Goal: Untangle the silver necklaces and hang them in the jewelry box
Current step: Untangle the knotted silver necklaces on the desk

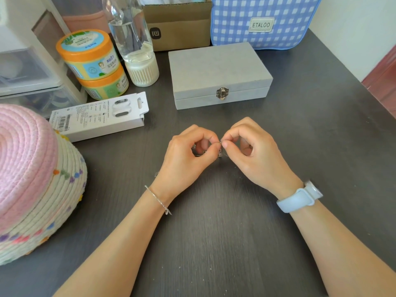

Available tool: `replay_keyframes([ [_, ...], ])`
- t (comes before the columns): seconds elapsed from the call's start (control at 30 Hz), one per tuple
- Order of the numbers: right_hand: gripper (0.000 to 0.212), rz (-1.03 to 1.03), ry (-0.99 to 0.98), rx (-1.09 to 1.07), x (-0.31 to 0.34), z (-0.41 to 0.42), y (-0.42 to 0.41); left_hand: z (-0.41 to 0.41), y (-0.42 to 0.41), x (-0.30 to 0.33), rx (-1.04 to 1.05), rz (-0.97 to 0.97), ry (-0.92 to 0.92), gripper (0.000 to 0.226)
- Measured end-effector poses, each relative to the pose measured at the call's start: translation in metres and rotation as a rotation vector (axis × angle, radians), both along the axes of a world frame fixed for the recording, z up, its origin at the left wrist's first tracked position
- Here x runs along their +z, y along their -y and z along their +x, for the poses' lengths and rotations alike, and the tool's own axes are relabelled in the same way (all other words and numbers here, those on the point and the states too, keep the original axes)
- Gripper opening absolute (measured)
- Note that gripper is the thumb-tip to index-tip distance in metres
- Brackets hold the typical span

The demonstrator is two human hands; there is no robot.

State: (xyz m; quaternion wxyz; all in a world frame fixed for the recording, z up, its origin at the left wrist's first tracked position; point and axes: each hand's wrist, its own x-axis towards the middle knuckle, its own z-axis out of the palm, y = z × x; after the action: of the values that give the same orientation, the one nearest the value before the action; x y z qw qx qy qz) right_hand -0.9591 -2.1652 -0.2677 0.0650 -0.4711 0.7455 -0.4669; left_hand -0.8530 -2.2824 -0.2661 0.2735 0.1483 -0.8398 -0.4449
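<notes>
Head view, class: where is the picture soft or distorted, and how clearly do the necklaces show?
Head view: wide-angle bending stretches the forearms and the pink basket; soft daylight, faint shadows on the table; the necklaces, pinched between left hand and right hand, are tiny and blurred.

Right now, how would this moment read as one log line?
step: untangling | left hand: pinches silver necklaces | right hand: pinches same chain | jewelry box: closed, latched

Left hand point(188, 153) and right hand point(255, 151) pinch silver necklaces point(220, 150) between thumb and forefinger tips, fingertips nearly touching. Closed, latched jewelry box point(218, 71) lies beyond the fingers on the table point(225, 243).
</notes>
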Motion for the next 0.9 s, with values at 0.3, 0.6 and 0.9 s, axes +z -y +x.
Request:
replay_keyframes([
  [0.3, 0.007, 0.070, -0.144, -0.015, 0.0011, 0.0015, -0.0016, -0.0014, 0.0007, -0.0024, 0.008, -0.057, 0.006, 0.013],
  [0.6, 0.008, 0.084, -0.104, -0.019, 0.0001, 0.0063, 0.0004, -0.0018, 0.0006, -0.0019, -0.003, 0.009, 0.029, 0.019],
  [0.9, 0.027, 0.064, 0.091, -0.070, -0.0032, -0.0021, 0.0021, -0.0037, 0.0009, -0.0056, 0.164, -0.118, -0.005, 0.015],
])
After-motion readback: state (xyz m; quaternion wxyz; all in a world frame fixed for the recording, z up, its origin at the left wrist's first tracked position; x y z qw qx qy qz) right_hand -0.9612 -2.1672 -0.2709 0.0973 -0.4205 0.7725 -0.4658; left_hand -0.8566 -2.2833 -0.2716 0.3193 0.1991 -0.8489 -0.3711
